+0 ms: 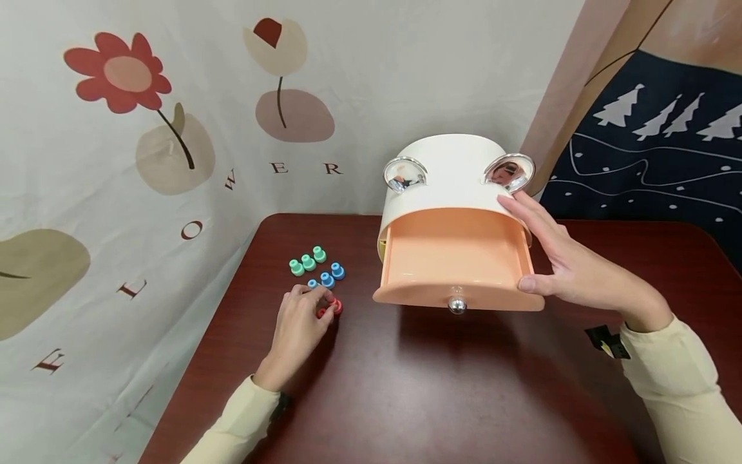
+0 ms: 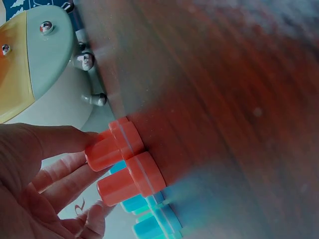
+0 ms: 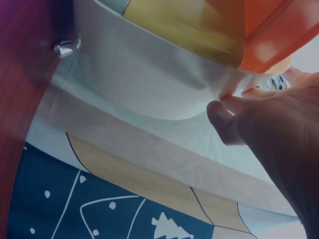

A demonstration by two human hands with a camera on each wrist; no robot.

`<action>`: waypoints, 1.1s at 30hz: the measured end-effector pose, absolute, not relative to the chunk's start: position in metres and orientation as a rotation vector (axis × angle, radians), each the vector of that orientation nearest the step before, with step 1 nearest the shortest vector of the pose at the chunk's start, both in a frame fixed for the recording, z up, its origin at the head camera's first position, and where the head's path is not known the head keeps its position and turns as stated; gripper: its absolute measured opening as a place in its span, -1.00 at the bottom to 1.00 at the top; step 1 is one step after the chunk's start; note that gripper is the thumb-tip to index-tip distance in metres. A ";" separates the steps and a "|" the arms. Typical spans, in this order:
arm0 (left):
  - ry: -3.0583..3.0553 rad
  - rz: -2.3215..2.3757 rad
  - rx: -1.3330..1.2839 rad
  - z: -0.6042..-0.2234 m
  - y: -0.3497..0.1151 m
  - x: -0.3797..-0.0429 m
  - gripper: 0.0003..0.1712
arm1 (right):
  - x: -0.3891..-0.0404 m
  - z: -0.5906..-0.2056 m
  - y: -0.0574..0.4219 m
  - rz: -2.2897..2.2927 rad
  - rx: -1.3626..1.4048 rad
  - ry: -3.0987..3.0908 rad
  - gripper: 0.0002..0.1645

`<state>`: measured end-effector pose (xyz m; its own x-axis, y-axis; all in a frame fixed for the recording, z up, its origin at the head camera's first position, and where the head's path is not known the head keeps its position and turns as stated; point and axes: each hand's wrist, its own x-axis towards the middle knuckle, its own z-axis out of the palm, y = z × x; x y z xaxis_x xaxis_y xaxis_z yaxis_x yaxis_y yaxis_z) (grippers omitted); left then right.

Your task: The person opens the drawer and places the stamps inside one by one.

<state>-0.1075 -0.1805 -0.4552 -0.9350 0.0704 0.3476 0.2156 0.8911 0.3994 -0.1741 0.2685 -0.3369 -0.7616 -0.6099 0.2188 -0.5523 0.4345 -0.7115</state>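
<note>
At the left, my left hand (image 1: 301, 319) pinches a red plastic peg (image 2: 107, 149) between thumb and fingers, its wide base on the table. A second red peg (image 2: 127, 181) stands close beside it. Just beyond are three blue pegs (image 1: 327, 280) and three green pegs (image 1: 308, 262), partly hidden in the left wrist view. My right hand (image 1: 570, 264) touches the right side of a white drawer cabinet (image 1: 452, 171), its fingers extended near a shiny dome and its thumb at the end of the drawer front. The orange drawer (image 1: 458, 251) is pulled out, with nothing inside.
Below the orange drawer, the cabinet has a yellow drawer (image 2: 15, 64) and a pale green drawer (image 2: 52, 50), both closed. It stands on short metal legs (image 3: 65, 48). A printed curtain (image 1: 377, 77) hangs behind the dark red wooden table (image 1: 406, 399).
</note>
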 end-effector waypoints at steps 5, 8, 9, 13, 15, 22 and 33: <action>-2.719 -0.645 -0.194 -0.453 -0.184 -0.105 -0.77 | -0.174 -0.337 0.265 -1.256 -1.069 2.592 0.33; -2.663 -0.682 -0.194 -0.450 -0.186 -0.103 -0.78 | -0.175 -0.338 0.264 -1.262 -1.081 2.591 0.33; -2.634 -0.696 -0.204 -0.449 -0.186 -0.103 -0.78 | -0.175 -0.338 0.264 -1.264 -1.082 2.591 0.33; -2.490 -0.714 -0.283 -0.444 -0.185 -0.103 -0.78 | -0.175 -0.339 0.266 -1.270 -1.072 2.590 0.33; -2.413 -0.728 -0.335 -0.440 -0.183 -0.105 -0.77 | -0.174 -0.339 0.266 -1.270 -1.068 2.590 0.33; -2.226 -0.817 -0.501 -0.424 -0.173 -0.112 -0.77 | -0.174 -0.341 0.267 -1.278 -1.060 2.587 0.31; -1.970 -0.979 -0.646 -0.395 -0.146 -0.119 -0.76 | -0.174 -0.342 0.267 -1.292 -1.057 2.588 0.31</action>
